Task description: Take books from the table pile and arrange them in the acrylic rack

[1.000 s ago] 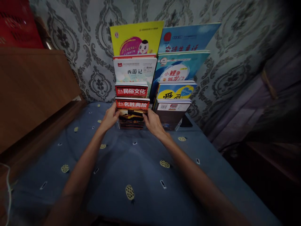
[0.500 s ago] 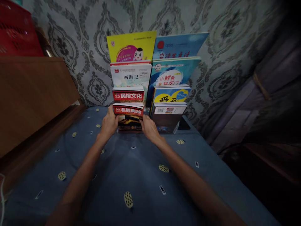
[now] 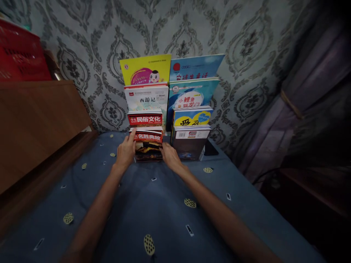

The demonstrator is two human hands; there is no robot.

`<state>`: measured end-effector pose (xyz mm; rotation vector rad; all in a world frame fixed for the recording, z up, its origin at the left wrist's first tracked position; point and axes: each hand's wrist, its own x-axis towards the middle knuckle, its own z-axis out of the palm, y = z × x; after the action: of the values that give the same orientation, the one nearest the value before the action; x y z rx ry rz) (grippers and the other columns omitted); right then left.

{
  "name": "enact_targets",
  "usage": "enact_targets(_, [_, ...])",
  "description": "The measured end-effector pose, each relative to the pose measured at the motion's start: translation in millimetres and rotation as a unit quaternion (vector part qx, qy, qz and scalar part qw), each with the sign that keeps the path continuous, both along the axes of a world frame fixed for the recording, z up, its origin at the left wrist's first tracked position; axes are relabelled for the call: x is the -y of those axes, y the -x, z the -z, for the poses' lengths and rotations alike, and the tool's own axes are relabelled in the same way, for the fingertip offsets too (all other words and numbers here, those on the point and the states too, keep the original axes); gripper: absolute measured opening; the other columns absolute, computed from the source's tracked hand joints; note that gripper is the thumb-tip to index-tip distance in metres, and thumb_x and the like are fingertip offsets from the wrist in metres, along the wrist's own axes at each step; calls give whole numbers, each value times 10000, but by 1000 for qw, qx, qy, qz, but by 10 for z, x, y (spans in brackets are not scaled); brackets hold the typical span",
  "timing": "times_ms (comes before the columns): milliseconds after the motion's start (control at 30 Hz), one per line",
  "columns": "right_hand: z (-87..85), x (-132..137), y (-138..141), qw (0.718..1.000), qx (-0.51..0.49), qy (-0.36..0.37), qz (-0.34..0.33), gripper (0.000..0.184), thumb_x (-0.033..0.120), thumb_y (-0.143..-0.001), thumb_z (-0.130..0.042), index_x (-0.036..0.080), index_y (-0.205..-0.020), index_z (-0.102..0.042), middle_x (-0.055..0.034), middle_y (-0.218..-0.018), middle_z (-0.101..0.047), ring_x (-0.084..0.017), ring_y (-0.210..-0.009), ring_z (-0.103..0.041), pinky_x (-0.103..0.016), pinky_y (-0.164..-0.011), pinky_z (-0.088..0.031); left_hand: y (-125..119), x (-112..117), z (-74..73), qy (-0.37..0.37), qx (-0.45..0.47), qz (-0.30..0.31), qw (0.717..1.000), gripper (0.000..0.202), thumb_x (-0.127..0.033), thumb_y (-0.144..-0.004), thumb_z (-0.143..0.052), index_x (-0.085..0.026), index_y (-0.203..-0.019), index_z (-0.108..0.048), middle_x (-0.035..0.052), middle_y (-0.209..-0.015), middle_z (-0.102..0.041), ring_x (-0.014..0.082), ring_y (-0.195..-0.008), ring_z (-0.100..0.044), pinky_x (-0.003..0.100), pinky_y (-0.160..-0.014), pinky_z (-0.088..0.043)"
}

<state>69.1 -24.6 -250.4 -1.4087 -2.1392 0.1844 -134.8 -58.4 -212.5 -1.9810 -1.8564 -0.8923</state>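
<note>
A small stack of red-topped books stands upright at the front left of a stepped display of books. My left hand (image 3: pixel 126 150) is at the left side of the front book (image 3: pixel 149 146), with a finger reaching up over its top left corner. My right hand (image 3: pixel 171 155) holds the right edge of the same book, fingers partly hidden behind it. Just behind stands another red-topped book (image 3: pixel 149 119). Higher up are a white book (image 3: pixel 148 98) and a yellow book (image 3: pixel 145 69).
To the right stand a dark-covered book (image 3: pixel 191 146), a yellow-and-blue book (image 3: pixel 192 117) and taller blue books (image 3: pixel 193 93). A black flat object (image 3: pixel 211 148) lies beside them. A wooden cabinet (image 3: pixel 41 124) is at left, a tied curtain (image 3: pixel 290 106) at right. Patterned blue cloth (image 3: pixel 109 226) covers the surface.
The view has shifted, so the books appear lower and slightly left. My left hand's finger has moved up to the front book's top left corner. My right hand stays at its right edge.
</note>
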Motion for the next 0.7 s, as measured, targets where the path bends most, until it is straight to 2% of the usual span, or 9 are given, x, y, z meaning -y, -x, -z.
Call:
enact_targets(167, [-75, 115, 22, 1000, -10, -2, 23, 155, 197, -979, -458, 162, -1054, -589, -173, -1076, -683, -280, -957, -683, -364, -810, -525, 19, 9, 16, -14, -4, 13, 1000, 581, -198, -982, -426, -262, -1551, -326, 121, -1124, -665, 266, -920, -695, 362, -820, -542])
enact_targets(267, [-138, 168, 39, 993, -79, -79, 41, 293, 234, -965, -466, 123, -1227, -535, -206, -1182, -644, -308, -1078, -647, -419, -886, -531, 14, 18, 17, -22, -11, 10, 1000, 569, -205, -986, -413, -255, -1548, -335, 121, -1117, -659, 257, -895, -694, 348, -801, -543])
enact_targets(367, [-180, 125, 60, 974, -160, -162, 18, 444, 225, -967, -405, 120, -1396, -442, -208, -1324, -589, -307, -1231, -567, -464, -1018, -483, 1, 9, 19, -22, -15, 7, 1000, 552, -211, -997, -397, -246, -1545, -342, 118, -1104, -656, 253, -893, -692, 338, -801, -539])
enact_targets(567, [-183, -34, 69, 969, -197, -148, -8, 414, 234, -968, -355, 135, -1290, -594, -191, -1175, -678, -313, -1105, -621, -470, -984, -497, -69, -10, 52, -20, -12, -7, 1000, 574, -220, -1001, -391, -252, -1566, -295, 115, -1085, -648, 230, -835, -695, 311, -766, -537])
enact_targets(700, [-148, -40, 82, 966, -208, -157, -6, 394, 281, -974, -370, 162, -1263, -611, -171, -1136, -680, -308, -1067, -626, -470, -958, -505, -92, -4, 118, -21, 16, -4, 1000, 607, -218, -991, -402, -256, -1577, -245, 128, -1184, -649, 237, -875, -710, 318, -774, -544])
